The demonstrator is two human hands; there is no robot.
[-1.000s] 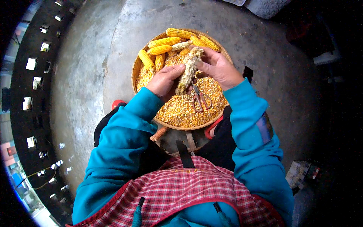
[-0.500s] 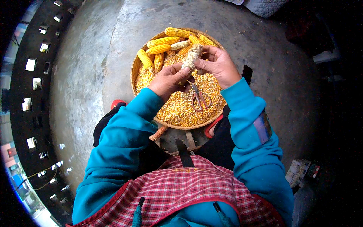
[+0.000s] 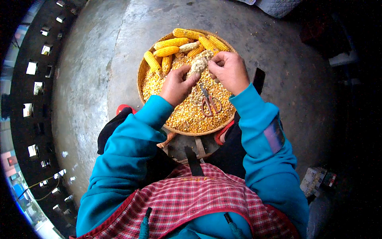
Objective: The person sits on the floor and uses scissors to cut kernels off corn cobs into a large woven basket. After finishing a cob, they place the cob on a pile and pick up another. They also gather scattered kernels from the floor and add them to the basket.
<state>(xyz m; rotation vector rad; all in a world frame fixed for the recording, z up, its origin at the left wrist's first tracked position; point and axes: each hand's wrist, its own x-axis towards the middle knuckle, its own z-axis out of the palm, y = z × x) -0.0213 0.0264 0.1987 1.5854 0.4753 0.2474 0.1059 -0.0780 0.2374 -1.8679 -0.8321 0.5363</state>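
Observation:
A pale, mostly stripped corn cob (image 3: 199, 63) is held over the basket by my left hand (image 3: 178, 84), its fingers and thumb wrapped round the cob's near end. My right hand (image 3: 230, 71) is closed in a pinch at the cob's right side; whether anything sits between its fingertips is hidden. Below both hands, loose yellow and whitish corn kernels (image 3: 187, 115) fill the round woven basket (image 3: 140, 79). Red-handled scissors (image 3: 210, 104) lie on the kernels, blades pointing away from me. Several yellow corn ears (image 3: 167, 51) rest along the basket's far side, with a paler cob (image 3: 188, 47) among them.
The basket stands on a wooden support (image 3: 200, 146) between my knees. A reddish cob (image 3: 167, 140) pokes out below its near rim. A dark flat object (image 3: 258, 77) is beside my right wrist. Papers or boxes (image 3: 313, 180) lie at the lower right; a pierced wall (image 3: 34, 127) runs along the left.
My right hand has shifted slightly right and drawn its fingers back from over the cob. My left hand has moved a little lower, uncovering the scissors' blades.

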